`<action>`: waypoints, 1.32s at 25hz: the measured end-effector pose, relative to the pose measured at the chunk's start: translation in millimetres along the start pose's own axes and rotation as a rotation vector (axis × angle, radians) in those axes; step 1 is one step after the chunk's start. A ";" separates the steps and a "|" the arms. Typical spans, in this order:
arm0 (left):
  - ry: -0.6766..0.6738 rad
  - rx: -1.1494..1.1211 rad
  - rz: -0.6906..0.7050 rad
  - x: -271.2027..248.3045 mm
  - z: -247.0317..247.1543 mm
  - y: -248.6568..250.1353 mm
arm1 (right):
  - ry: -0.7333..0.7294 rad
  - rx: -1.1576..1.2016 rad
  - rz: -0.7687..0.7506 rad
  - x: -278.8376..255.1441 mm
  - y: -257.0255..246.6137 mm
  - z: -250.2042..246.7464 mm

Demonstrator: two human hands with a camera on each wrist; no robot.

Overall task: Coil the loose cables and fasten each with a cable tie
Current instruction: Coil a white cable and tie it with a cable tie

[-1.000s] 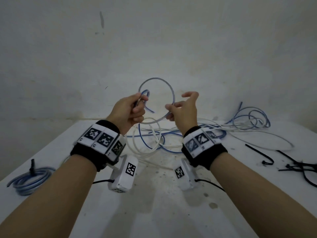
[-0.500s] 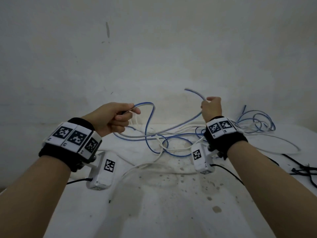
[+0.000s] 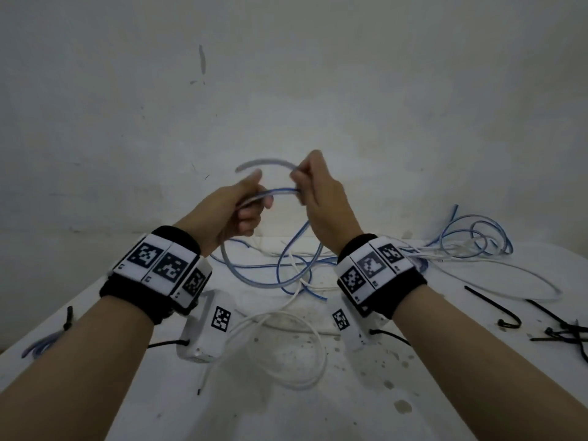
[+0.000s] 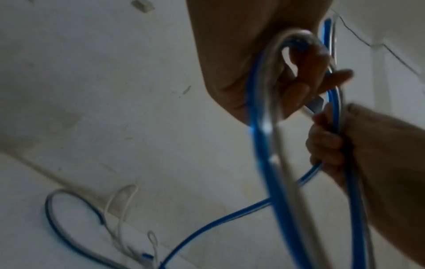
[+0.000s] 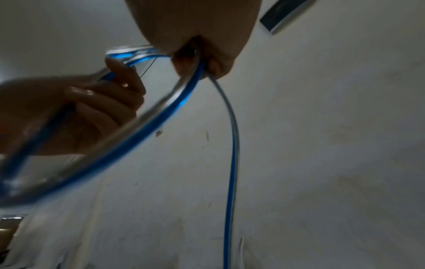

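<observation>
Backdrop: bare whitish wall (image 3: 286, 90), scuffed, behind a stained white worktop (image 3: 286, 409).
Containers: nothing of the kind in view.
Cables, counted: one blue-striped cable (image 3: 280, 190) in hand; one white cable (image 3: 286, 316) looped loose on the worktop under the wrists; a loose blue tangle (image 3: 477, 237) at the far right (strand count not readable); one coiled bundle (image 3: 41, 343) at the left edge, already cinched with a black tie.
Cable ties: one hooked black tie (image 3: 496, 308) lying alone at right, plus a small black pile (image 3: 566, 332) at the edge (too overlapped to count).
Left hand (image 3: 229, 211): raised above the worktop, fingers (image 4: 296, 94) curled round gathered loops of the striped cable.
Right hand (image 3: 321, 198): close beside the left, fingers (image 5: 184, 60) closed tight on the same cable, its blurred free end arcing over towards the left thumb.
Cable run: from both grips, loops hanging down and trailing on to the worktop.
Wrist views: blurred, yet both grips clearly wrapped round the blue-striped strand.
</observation>
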State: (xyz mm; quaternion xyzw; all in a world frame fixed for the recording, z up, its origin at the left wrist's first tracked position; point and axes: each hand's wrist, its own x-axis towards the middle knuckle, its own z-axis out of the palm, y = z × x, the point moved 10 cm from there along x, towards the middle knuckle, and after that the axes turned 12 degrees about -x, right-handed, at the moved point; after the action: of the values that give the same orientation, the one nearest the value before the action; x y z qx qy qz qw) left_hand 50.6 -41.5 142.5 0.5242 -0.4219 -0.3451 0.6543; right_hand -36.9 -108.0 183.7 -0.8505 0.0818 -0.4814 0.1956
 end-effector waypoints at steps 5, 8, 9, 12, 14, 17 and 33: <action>-0.121 -0.295 0.027 -15.4 18.9 -11.0 | 0.384 0.006 0.461 -2.6 71.6 -40.4; -0.004 -0.381 0.046 -11.7 5.7 -5.2 | 0.285 0.326 0.172 8.7 53.6 -37.4; 0.042 -0.351 0.032 -10.3 -1.1 -2.2 | 0.197 0.354 0.023 10.0 37.2 -32.3; 0.054 -0.080 -0.072 -8.3 -3.5 -5.3 | -0.014 0.102 -0.288 3.2 -2.9 -16.0; 0.007 0.026 -0.107 -8.2 8.0 -7.8 | -0.088 0.003 -0.370 0.3 -16.3 -6.3; -0.036 -0.152 -0.061 -7.6 15.9 -4.5 | -0.041 0.028 -0.342 3.9 -21.0 -5.8; -0.099 -0.322 -0.079 -0.1 11.8 -12.5 | -0.089 0.119 -0.171 11.8 2.6 15.4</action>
State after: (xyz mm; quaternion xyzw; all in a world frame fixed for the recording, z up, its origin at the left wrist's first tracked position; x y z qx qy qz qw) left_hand 39.6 -48.8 131.4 0.4111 -0.3718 -0.4589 0.6943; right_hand -17.5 -110.3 184.8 -0.8619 -0.0284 -0.4619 0.2073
